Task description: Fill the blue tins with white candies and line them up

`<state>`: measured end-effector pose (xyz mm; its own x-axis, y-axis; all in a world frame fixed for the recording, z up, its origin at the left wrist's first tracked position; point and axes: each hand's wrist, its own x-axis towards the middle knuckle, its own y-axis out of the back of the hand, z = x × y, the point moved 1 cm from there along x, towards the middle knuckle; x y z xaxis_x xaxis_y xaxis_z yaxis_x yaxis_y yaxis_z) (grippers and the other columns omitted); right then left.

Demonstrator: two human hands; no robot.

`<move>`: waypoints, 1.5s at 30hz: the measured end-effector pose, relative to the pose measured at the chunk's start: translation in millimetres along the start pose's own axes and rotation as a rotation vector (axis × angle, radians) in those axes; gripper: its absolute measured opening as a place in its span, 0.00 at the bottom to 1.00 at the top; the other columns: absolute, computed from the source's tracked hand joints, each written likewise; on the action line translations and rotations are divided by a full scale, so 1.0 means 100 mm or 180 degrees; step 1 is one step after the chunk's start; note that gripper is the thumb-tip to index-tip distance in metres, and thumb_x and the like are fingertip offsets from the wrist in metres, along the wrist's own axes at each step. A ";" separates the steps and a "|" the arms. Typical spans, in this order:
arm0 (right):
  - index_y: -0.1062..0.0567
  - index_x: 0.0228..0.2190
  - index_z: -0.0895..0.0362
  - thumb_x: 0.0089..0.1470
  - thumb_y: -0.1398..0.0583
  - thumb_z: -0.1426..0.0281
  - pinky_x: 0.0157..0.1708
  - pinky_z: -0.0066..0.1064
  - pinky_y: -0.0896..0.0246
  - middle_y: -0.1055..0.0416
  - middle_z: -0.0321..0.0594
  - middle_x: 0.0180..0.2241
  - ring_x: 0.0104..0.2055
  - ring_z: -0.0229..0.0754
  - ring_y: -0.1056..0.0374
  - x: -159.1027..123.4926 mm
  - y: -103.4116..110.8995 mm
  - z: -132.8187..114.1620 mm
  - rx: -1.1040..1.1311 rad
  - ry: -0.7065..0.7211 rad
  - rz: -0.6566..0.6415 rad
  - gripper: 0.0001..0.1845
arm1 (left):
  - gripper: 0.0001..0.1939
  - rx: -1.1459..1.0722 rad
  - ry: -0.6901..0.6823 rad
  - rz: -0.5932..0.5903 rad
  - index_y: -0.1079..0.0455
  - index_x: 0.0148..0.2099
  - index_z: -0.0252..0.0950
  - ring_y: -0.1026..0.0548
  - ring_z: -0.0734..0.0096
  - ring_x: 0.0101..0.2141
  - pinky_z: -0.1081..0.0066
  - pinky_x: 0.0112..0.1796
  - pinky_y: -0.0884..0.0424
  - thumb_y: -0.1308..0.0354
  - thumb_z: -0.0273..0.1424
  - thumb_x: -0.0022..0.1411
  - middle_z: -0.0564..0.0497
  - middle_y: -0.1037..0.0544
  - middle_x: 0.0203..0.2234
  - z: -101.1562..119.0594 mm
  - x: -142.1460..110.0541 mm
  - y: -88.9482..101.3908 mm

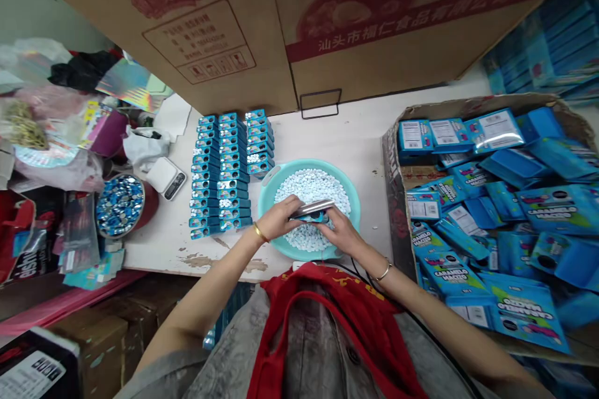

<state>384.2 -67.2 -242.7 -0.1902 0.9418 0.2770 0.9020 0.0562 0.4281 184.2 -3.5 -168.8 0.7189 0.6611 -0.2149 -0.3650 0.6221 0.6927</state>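
Note:
Both my hands meet over a turquoise basin full of small pale-blue pellets. My left hand is closed on the left end of a flat, silvery object, its kind unclear. At the right end my right hand grips the same object, thumb and fingers bent around it. Something blue and dark shows just beneath the silver part, partly hidden by my fingers. Left of the basin, small blue boxes stand in three rows, several with round windows or open tops showing pale pellets.
A torn carton of blue printed packets stands at right. Large cardboard boxes wall off the back, with a wire stand before them. At left are a white scale, a red tub of blue-silver pieces, and plastic bags.

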 end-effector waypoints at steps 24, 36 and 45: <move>0.36 0.50 0.62 0.66 0.52 0.66 0.42 0.36 0.37 0.25 0.55 0.44 0.46 0.50 0.29 0.21 1.13 0.85 -0.1721 -0.3072 0.0443 0.17 | 0.21 0.0887 0.1076 0.1403 0.29 0.49 0.37 0.27 0.56 0.39 0.60 0.42 0.28 0.48 0.41 0.56 0.43 0.27 0.40 -1.72 -0.01 0.40; 0.28 0.51 0.59 0.63 0.51 0.62 0.52 0.42 0.38 0.29 0.52 0.49 0.51 0.50 0.32 -0.49 1.97 0.32 -0.1596 -0.1814 0.0947 0.22 | 0.21 0.0639 0.0915 0.2074 0.30 0.45 0.35 0.28 0.61 0.36 0.63 0.41 0.30 0.48 0.46 0.60 0.45 0.27 0.33 -0.74 -0.07 -0.04; 0.35 0.57 0.63 0.55 0.39 0.63 0.53 0.47 0.40 0.31 0.60 0.54 0.56 0.61 0.35 -0.73 2.54 0.93 -0.2457 -0.3243 -0.0754 0.31 | 0.16 0.0112 0.1240 0.2065 0.36 0.35 0.38 0.32 0.69 0.26 0.70 0.31 0.34 0.47 0.47 0.60 0.53 0.31 0.25 0.01 0.06 -0.70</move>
<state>663.1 -90.9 -234.1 0.3725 0.7809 -0.5014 0.3676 0.3720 0.8524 214.7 -43.0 -217.6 0.1028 0.9945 0.0201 -0.6199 0.0482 0.7832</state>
